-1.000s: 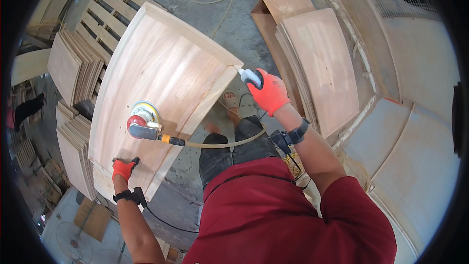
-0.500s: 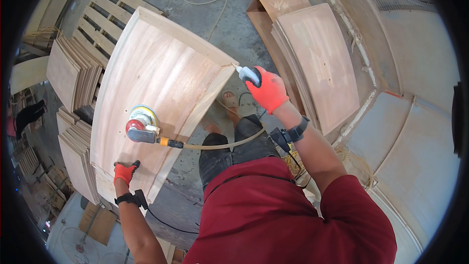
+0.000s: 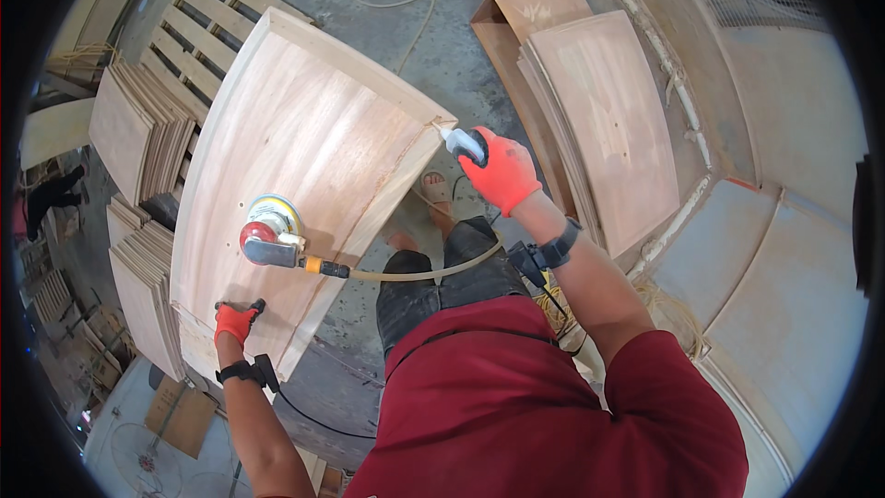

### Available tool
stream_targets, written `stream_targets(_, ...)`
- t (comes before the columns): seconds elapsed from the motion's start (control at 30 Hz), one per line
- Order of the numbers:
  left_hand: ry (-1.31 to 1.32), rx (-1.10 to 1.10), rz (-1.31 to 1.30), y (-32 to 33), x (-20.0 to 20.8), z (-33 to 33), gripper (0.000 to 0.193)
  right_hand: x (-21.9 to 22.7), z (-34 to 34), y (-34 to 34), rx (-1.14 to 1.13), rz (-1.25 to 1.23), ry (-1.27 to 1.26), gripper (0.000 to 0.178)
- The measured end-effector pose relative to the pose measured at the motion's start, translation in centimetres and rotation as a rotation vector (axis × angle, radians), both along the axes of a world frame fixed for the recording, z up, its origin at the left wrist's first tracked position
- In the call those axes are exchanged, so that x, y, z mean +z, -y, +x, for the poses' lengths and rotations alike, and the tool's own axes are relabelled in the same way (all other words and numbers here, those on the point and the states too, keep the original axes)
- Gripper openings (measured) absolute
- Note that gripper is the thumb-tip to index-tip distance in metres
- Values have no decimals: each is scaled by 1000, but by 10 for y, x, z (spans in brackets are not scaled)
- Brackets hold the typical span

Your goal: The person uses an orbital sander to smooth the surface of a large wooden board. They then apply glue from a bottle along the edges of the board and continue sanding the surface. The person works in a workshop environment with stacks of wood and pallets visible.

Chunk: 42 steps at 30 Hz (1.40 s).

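Note:
A large curved wooden panel (image 3: 304,120) with raised edge strips lies in front of me. My right hand (image 3: 502,171), in a red glove with dark fingertips, is closed round a white squeeze bottle (image 3: 463,143). The bottle is tilted, its narrow nozzle at the panel's near right corner, where a brownish line runs along the inner seam. Low on the panel's left part rests my left hand (image 3: 238,323), gloved alike, thumb spread from the fingers and nothing seen in it. Just beyond that hand, an orbital sander (image 3: 269,232) sits on the panel, touched by neither hand.
The sander's hose (image 3: 433,274) crosses before my legs. Stacked curved boards stand at left (image 3: 138,134) and right (image 3: 604,129). A slatted pallet (image 3: 198,32) lies at the far left; a thin hose (image 3: 429,0) loops on the floor. A fan (image 3: 146,461) shows at lower left.
The bottle's nozzle has shifted slightly left and inward over the panel's corner, my right hand moving with it. My left hand stays on the panel. The whole view has shifted a little.

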<state>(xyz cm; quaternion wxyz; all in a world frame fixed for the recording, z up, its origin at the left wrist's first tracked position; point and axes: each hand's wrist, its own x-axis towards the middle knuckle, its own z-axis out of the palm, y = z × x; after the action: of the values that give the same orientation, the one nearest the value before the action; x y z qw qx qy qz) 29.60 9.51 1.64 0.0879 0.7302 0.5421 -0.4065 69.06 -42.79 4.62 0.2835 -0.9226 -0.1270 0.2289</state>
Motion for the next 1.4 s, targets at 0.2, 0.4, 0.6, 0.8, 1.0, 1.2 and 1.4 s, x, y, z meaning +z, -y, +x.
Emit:
stream_targets(0.2,-20,-3,-12,-7,-3,-9,98,-1,-8,8,18,-16,12,42)
stream_targets(0.4,24,59,-32,-11,-6,-15,87,2,-10,1,13,-9,-73,44)
stream_targets(0.6,4,74,-43,13,17,21,92,1,-13,12,-42,-18,-14,41)
stream_targets(0.8,8,-17,18,19,22,20,97,2,-12,18,-47,-8,-3,38)
stream_targets(1.0,24,30,7,25,25,22,104,5,-4,4,-2,-17,-47,38)
stream_targets(1.2,-12,41,5,19,23,13,107,6,4,-15,70,-9,-10,38)
stream_targets(1.4,8,75,13,31,32,26,115,14,17,-30,119,-32,18,37)
